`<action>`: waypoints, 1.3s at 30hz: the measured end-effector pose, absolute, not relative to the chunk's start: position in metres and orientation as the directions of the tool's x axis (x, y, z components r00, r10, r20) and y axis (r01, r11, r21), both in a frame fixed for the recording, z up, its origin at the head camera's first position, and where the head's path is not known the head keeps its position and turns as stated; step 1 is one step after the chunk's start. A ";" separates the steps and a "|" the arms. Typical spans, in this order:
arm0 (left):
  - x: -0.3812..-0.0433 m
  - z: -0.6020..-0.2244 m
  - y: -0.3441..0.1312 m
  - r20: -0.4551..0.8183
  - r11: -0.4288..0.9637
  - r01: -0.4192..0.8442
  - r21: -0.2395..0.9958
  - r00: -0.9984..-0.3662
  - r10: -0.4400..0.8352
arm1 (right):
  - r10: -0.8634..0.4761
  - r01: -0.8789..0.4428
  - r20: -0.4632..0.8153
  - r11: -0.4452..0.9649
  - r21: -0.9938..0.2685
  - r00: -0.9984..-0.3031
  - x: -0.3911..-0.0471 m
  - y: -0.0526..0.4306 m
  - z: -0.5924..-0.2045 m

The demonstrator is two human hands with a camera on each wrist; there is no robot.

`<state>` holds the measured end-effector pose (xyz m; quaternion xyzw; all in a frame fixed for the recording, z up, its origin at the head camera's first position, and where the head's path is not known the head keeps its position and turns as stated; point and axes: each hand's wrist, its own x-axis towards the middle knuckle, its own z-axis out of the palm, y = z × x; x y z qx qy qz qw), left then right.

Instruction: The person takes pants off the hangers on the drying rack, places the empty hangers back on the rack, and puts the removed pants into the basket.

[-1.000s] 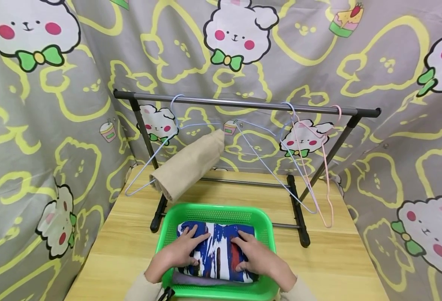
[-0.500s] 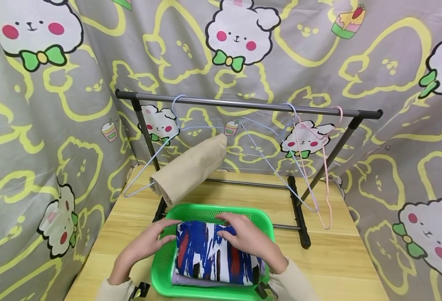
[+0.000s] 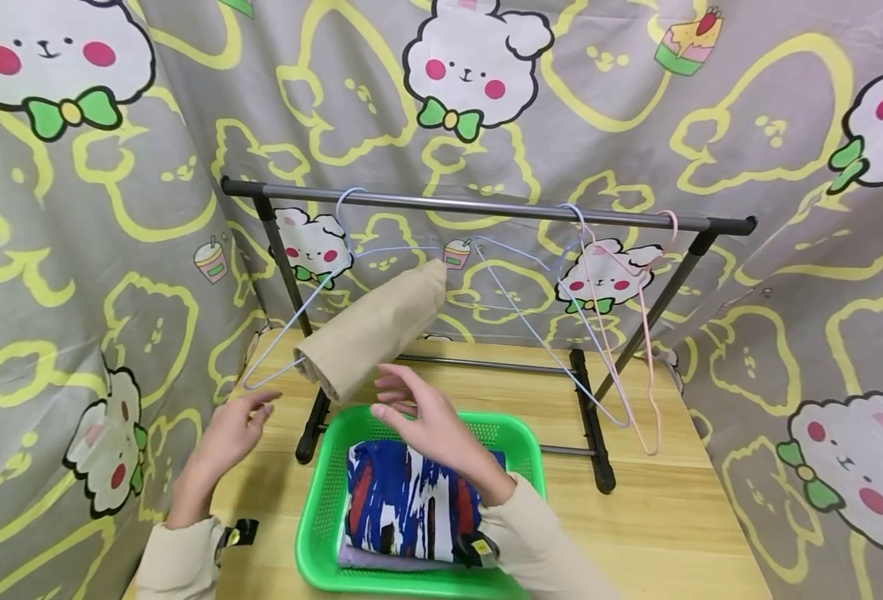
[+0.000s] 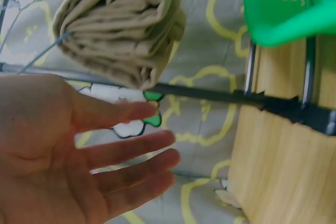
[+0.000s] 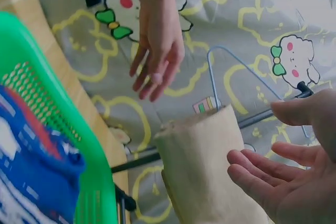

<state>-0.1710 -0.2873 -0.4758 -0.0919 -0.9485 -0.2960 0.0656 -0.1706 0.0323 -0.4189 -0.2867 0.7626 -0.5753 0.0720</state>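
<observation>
the left hand (image 3: 233, 431) and right hand (image 3: 428, 422), loose and gripping nothing, have just left the patterned cloth (image 3: 399, 492) in the basket (image 3: 308, 508) for the beige cloth (image 3: 377, 329) on its hanger (image 5: 212, 77), apparently the work's focus now.

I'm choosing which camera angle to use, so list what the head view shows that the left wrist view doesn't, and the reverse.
Only the head view: the right hand, the pink hanger and the purple cloth under the patterned cloth.

Only the left wrist view: the palm of the left hand, facing the camera.

Both: the left hand itself, the beige cloth on a blue hanger, and parts of the rack, green basket, patterned cloth, table and curtain.
</observation>
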 end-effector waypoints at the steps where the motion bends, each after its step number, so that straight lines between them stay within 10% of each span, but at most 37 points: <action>1: -0.174 -0.471 -0.291 0.204 0.808 0.198 0.554 -0.974 0.098 | -0.519 -0.337 0.217 0.149 -0.930 -0.827 -0.170 0.029 -0.412; 9: -0.212 -0.451 -0.307 0.370 0.716 0.257 0.648 -0.929 -0.001 | -0.506 -0.239 0.226 -0.041 -0.970 -0.833 -0.185 -0.001 -0.401; 21: -0.251 -0.427 -0.296 0.282 0.370 0.304 0.878 -0.953 0.114 | -0.516 -0.067 0.193 -0.253 -0.965 -0.835 -0.207 -0.052 -0.398; 31: -0.273 -0.427 -0.283 0.321 0.371 0.343 0.863 -0.939 0.121 | -0.592 0.243 0.082 -0.449 -0.860 -0.802 -0.206 -0.072 -0.390; 39: -0.281 -0.425 -0.276 0.329 0.268 0.342 0.900 -0.940 0.093 | -0.611 0.243 0.100 -0.453 -0.858 -0.785 -0.200 -0.077 -0.382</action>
